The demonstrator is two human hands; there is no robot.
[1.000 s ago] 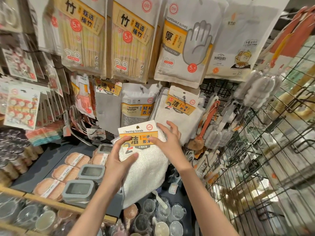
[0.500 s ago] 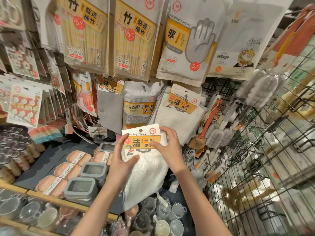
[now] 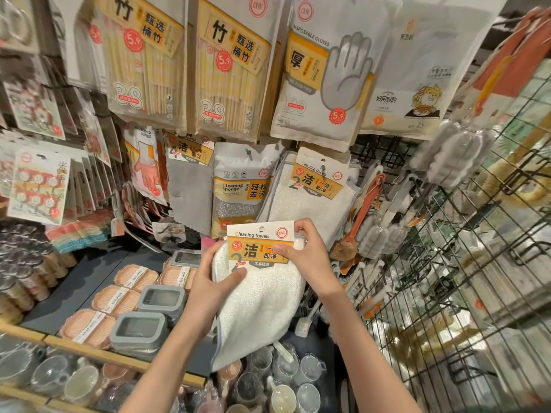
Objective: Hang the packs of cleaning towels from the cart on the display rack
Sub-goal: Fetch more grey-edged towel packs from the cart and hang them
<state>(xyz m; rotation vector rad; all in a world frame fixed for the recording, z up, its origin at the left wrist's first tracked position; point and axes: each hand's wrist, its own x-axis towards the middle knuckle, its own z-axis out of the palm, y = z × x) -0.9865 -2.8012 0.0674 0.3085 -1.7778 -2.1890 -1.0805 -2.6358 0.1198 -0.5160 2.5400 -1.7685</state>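
Observation:
I hold one pack of cleaning towels (image 3: 259, 305) in front of the rack: white cloth under a white and yellow card header. My left hand (image 3: 208, 289) grips its left side, thumb on the lower edge of the card. My right hand (image 3: 307, 257) pinches the card's right end. Just above and to the right, several more packs of the same towels (image 3: 313, 201) hang on a peg of the display rack. The header's hang hole sits below that peg.
Cleaning sponge pack (image 3: 241, 192) and grey cloth (image 3: 189, 189) hang left of the towels. Chopstick packs (image 3: 229, 70) and disposable gloves (image 3: 325, 70) hang above. Brushes (image 3: 369, 234) and a black wire grid (image 3: 447, 278) stand at right. Soap boxes (image 3: 140, 326) and cups (image 3: 262, 380) lie below.
Both hands have lifted the pack upward and a little to the right, closer to the hanging towels. My right hand has closed from spread fingers to a pinch on the card.

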